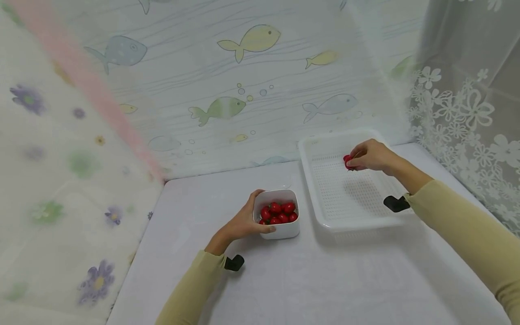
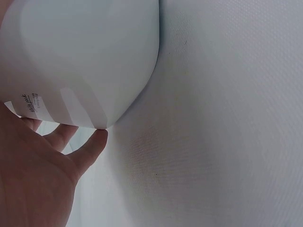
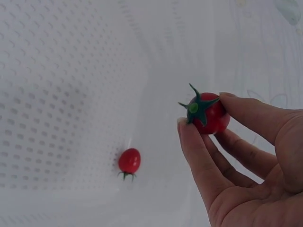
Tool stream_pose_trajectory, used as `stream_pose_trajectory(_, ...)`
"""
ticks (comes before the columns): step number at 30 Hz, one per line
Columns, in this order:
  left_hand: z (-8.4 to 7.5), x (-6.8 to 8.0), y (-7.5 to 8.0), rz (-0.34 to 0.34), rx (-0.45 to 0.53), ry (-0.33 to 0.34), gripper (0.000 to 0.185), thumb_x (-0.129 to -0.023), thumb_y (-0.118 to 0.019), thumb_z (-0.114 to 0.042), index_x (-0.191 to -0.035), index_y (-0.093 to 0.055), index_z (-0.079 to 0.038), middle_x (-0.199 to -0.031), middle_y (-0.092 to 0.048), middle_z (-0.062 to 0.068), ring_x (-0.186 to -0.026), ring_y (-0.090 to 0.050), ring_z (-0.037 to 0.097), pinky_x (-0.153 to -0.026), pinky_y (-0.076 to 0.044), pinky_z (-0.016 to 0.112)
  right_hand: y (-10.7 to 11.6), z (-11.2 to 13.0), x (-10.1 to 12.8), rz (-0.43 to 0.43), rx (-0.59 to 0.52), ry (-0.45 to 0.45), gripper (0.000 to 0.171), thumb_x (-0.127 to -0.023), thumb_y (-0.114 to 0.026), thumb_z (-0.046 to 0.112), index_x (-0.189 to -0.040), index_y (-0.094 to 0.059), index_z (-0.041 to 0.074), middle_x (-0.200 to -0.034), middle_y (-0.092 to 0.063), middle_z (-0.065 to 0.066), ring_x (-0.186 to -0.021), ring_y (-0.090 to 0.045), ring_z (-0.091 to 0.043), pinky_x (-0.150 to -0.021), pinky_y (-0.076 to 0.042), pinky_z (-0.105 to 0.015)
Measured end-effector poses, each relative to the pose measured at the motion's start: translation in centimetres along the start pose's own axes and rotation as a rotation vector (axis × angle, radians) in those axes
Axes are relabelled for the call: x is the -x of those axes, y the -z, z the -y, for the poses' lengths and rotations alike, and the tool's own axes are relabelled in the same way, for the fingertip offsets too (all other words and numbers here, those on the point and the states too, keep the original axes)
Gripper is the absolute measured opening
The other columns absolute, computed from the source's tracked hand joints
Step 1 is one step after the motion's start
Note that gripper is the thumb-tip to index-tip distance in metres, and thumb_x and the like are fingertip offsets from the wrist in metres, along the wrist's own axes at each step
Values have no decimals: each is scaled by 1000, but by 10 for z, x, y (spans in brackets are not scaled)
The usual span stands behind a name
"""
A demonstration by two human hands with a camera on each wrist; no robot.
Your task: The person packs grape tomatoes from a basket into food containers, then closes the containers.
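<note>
My left hand (image 1: pixel 241 222) holds a small white square container (image 1: pixel 286 232) by its left side, thumb across the front. Several red cherry tomatoes (image 1: pixel 275 208) fill the container, which stands on the table. In the left wrist view, fingers (image 2: pixel 90 150) press against the container's printed side. Over the white perforated basket (image 1: pixel 321 180), my right hand (image 1: pixel 374 156) pinches one cherry tomato (image 3: pixel 208 113) between thumb and fingertips, its green calyx exposed. Below it, another cherry tomato (image 3: pixel 129 161) lies on the basket's floor near the far wall.
A white cloth covers the table (image 1: pixel 260 280). Behind it hangs a fish-patterned curtain (image 1: pixel 260 81), with flowered fabric (image 1: pixel 81 203) at left and a lace curtain (image 1: pixel 459 108) at right. The basket's raised rim stands just right of the container.
</note>
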State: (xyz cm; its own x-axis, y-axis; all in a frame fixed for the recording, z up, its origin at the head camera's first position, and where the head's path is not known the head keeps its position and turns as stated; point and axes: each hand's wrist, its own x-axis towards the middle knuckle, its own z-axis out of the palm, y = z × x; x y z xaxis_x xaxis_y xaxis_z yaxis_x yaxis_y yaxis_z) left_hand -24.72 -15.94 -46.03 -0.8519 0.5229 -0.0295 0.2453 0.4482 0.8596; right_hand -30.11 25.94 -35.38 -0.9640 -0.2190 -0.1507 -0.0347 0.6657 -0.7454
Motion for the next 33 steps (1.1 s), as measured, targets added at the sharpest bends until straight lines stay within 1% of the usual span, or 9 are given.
stream_pose_trajectory(4, -2, 1, 0, 3, 2, 2, 107, -76, -86, -37, -158, -18, -22, -145, -43, -3, -136, -41, 19, -108, -44, 50, 0, 6, 5, 19, -9, 30, 45, -99, -69, 21, -127, -58, -12, -117, -65, -26, -94, -70, -27, -79, -59, -29)
stream_pose_trajectory(10, -1, 1, 0, 6, 1, -4, 106, -77, -86, -37, -158, -18, -22, -146, -43, -1, -137, -41, 20, -109, -43, 51, -4, 23, 15, 55, -8, 65, 38, -98, -70, 21, -122, -63, -7, -110, -71, -16, -90, -69, -18, -84, -57, -32)
stream_pose_trajectory(15, 0, -1, 0, 0, -2, -11, 104, -76, -87, -37, -156, -20, -26, -144, -44, -4, -136, -41, 17, -108, -44, 49, -10, 33, 21, 91, -13, 107, 36, -98, -70, 22, -122, -65, -5, -109, -73, -13, -92, -69, -19, -87, -56, -37)
stream_pose_trajectory(18, 1, -1, 0, -1, 1, -11, 104, -76, -87, -36, -155, -21, -27, -144, -44, -5, -136, -41, 17, -108, -45, 48, -15, 38, 25, 108, -33, 135, 34, -97, -70, 21, -120, -66, -4, -107, -74, -13, -93, -69, -20, -87, -56, -36)
stream_pose_trajectory(22, 2, -1, 0, -5, -14, -4, 107, -76, -88, -38, -156, -19, -24, -145, -43, -4, -137, -40, 18, -109, -43, 51, -22, 43, 29, 123, -70, 158, 28, -97, -71, 19, -116, -69, -2, -105, -74, -13, -92, -69, -23, -89, -56, -37)
stream_pose_trajectory(25, 2, 0, 0, -3, -20, 9, 110, -75, -88, -40, -158, -17, -22, -145, -42, -4, -138, -39, 19, -110, -42, 52, -27, 47, 32, 140, -80, 171, 27, -97, -71, 19, -115, -70, 0, -104, -75, -11, -93, -70, -23, -91, -55, -40)
stream_pose_trajectory(27, 2, 0, 0, -2, -18, 17, 110, -75, -88, -41, -158, -17, -23, -146, -42, -4, -138, -39, 19, -110, -42, 53, -32, 50, 33, 156, -88, 185, 26, -97, -71, 20, -115, -70, 0, -104, -75, -11, -93, -70, -23, -92, -54, -43)
stream_pose_trajectory(31, 0, 1, 0, -3, -22, 21, 109, -75, -87, -41, -158, -17, -25, -146, -41, -4, -139, -38, 20, -110, -42, 53, -43, 59, 37, 188, -118, 215, 26, -97, -71, 20, -114, -70, 0, -104, -75, -11, -93, -71, -23, -91, -55, -41)
stream_pose_trajectory(33, -1, 1, 1, -5, -22, 18, 109, -76, -87, -41, -158, -17, -24, -147, -41, -3, -139, -39, 21, -110, -42, 54, -50, 63, 38, 202, -129, 224, 24, -96, -72, 19, -113, -71, 1, -103, -74, -11, -92, -71, -23, -90, -55, -39)
